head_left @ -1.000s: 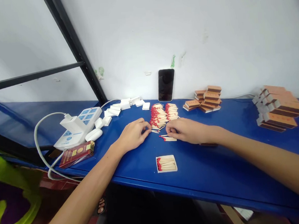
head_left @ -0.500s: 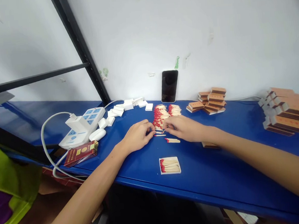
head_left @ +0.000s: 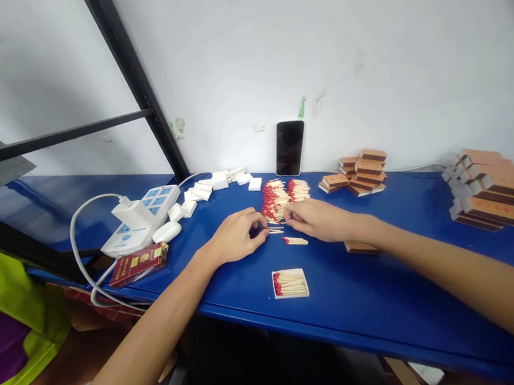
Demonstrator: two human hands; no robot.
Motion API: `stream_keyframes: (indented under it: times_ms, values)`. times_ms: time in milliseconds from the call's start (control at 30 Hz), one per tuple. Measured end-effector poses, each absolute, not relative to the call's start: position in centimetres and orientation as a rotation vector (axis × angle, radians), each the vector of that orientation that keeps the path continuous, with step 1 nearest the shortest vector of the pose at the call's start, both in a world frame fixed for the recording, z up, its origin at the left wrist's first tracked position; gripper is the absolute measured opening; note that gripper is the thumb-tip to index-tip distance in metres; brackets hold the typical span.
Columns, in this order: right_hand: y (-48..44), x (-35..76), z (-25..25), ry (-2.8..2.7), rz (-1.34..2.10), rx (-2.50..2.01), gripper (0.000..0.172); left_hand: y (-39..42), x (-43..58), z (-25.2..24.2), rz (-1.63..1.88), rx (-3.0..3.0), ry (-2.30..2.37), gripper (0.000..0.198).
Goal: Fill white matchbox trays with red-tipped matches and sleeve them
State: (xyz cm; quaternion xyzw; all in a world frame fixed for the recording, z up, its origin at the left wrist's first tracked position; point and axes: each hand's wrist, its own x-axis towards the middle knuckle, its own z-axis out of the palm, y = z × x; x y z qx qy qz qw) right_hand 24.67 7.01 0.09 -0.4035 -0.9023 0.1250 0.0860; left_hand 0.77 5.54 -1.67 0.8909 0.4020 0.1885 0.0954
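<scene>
My left hand [head_left: 239, 236] rests on the blue table with thumb and forefinger pinched at the head ends of a few loose matches [head_left: 275, 230], whose pale sticks point right. Just across from it, my right hand [head_left: 316, 218] has curled fingers at the lower edge of the red-headed match pile [head_left: 275, 200]; whatever its fingertips hold is hidden. A small row of matches [head_left: 295, 241] lies below the right hand. Nearer the table's front edge sits a white matchbox tray [head_left: 291, 297] with matches inside, heads to the left.
White empty trays [head_left: 202, 189] line the back left. Matchboxes stand stacked in the middle right [head_left: 369, 172] and far right [head_left: 490, 189]. A phone [head_left: 290, 148] leans on the wall. A power strip [head_left: 151, 204] and red packet [head_left: 138, 264] lie left, near a person's bright sleeve [head_left: 18, 318].
The left fingers have closed over the heads of the loose matches, which showed before. My right hand has shifted slightly right, its fingers more curled. The camera view moved a little.
</scene>
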Motion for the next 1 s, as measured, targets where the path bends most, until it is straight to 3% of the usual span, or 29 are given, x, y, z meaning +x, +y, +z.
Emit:
stream_keyframes:
  times_ms: [367,800,1000]
  values:
    - [5.7,25.8,2.2,-2.761,0.654,-1.247,0.011,5.7,0.6,-1.8,0.559,2.644,1.214,0.012]
    - [5.4,26.2,2.5,-2.793,0.742,-1.149,0.022,5.5,0.3,-1.6,0.582,2.689,1.226,0.015]
    - [5.7,26.0,2.2,-2.772,0.809,-1.106,0.017,5.2,0.5,-1.4,0.579,2.695,1.153,0.016]
